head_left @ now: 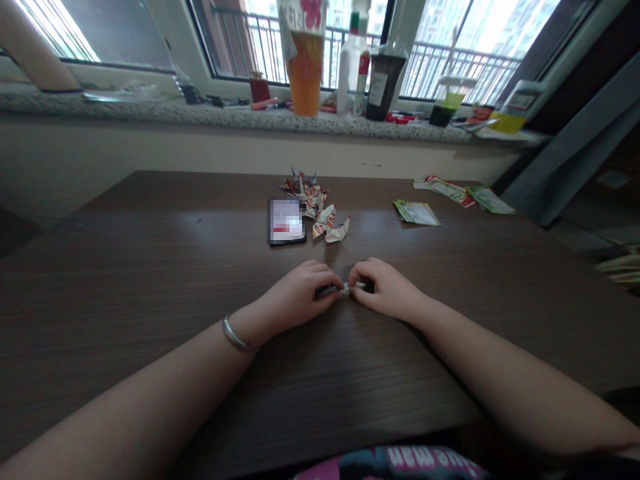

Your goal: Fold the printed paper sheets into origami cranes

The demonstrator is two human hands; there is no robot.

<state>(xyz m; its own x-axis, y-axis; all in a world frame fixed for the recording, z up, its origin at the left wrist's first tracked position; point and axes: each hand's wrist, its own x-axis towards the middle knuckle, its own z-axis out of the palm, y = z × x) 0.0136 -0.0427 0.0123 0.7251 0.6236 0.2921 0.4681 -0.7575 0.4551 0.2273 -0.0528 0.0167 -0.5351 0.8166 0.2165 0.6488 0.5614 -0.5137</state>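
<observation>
My left hand (295, 293) and my right hand (387, 290) rest on the dark wooden table (150, 280), fingertips meeting at its middle. Both are closed in a pinch on a small folded piece of paper (345, 288), mostly hidden by the fingers. A silver bangle (235, 335) sits on my left wrist. Beyond the hands lies a pile of several folded paper cranes (316, 208) made of red and white printed paper. A phone (286, 221) lies flat just left of the pile.
Printed leaflets (416, 213) and more paper (463, 193) lie at the table's far right. The stone windowsill (225, 117) behind holds an orange cup (305, 73), a white bottle (353, 67), a dark drink (384, 83), a green drink cup (447, 103) and small clutter.
</observation>
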